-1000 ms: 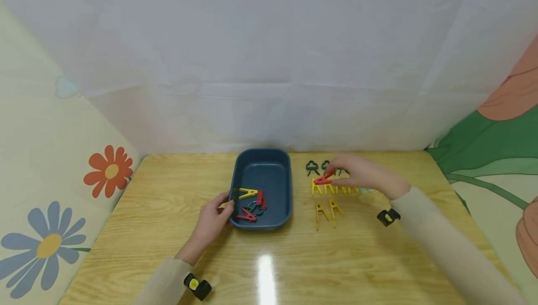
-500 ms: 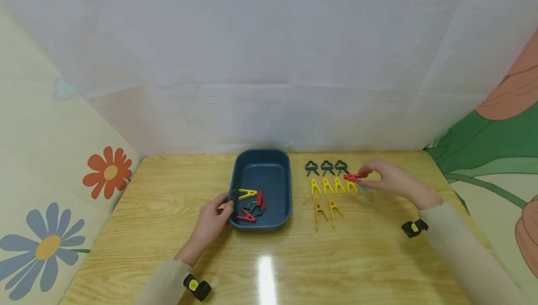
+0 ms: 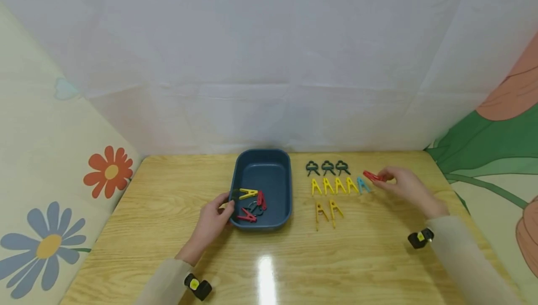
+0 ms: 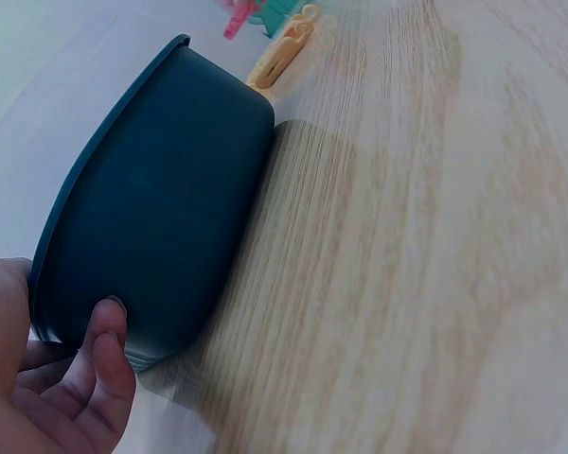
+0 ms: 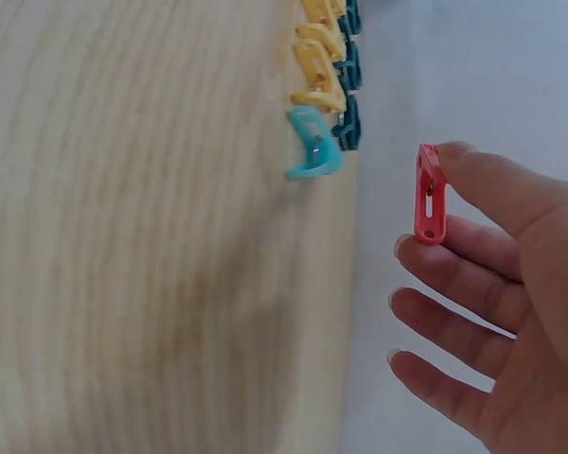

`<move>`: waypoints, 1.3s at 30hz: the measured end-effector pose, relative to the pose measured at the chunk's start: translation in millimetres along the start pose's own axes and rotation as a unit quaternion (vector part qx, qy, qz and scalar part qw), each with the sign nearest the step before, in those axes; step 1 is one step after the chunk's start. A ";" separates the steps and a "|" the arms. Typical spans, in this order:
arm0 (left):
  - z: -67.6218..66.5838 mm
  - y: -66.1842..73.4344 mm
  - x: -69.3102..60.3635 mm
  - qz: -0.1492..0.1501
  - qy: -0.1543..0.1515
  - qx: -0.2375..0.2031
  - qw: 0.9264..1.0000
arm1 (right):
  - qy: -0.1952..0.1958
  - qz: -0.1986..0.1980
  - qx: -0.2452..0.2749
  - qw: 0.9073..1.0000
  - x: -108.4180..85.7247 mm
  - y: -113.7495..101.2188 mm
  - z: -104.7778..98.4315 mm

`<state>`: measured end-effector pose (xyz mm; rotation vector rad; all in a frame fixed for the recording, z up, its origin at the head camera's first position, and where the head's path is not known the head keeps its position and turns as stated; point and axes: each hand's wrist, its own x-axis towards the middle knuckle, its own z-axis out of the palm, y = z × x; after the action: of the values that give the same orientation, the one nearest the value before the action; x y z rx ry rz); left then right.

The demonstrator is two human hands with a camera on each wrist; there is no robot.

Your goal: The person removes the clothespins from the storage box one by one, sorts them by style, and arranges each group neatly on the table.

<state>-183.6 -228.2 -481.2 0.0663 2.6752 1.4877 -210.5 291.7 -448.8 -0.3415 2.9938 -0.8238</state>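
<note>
Between thumb and forefinger, my right hand (image 3: 403, 186) pinches a red clothespin (image 5: 430, 194), held above the table just right of a light-blue clothespin (image 3: 363, 185). My left hand (image 3: 213, 218) grips the near left corner of a dark blue bin (image 3: 290, 188); in the left wrist view its fingers lie against the bin's outer wall (image 4: 161, 199). Inside the bin are a yellow clothespin (image 3: 248, 194), two red clothespins (image 3: 247, 216) and a dark green clip (image 3: 255, 208). The blue clothespin ends a row of yellow clothespins (image 3: 339, 185).
Behind the yellow row stand three dark green clips (image 3: 328, 167). Two orange-yellow clothespins (image 3: 335, 212) are in front of it. The wooden table (image 3: 336, 263) meets a white sheet (image 3: 269, 62) at the back, with flower-printed cloth at both sides.
My right hand has carried the red clothespin rightward, from above the yellow row to beyond its right end, uncovering the blue clothespin. My left hand and the bin have stayed put.
</note>
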 end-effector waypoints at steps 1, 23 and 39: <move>0.0 0.0 0.1 0.000 0.000 0.000 1.000 | 0.004 0.005 0.001 1.000 -0.8 2.8 1.9; -0.4 -0.9 -0.1 0.003 -0.005 -0.009 1.000 | 0.075 0.060 -0.041 0.995 -3.4 11.4 38.8; -0.4 0.1 -0.8 -0.006 -0.004 -0.002 1.000 | 0.068 0.059 -0.071 0.993 -4.8 6.9 42.8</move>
<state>-182.8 -228.6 -480.8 0.0550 2.6608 1.4873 -204.1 276.9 -489.3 -0.1133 3.1702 -0.6494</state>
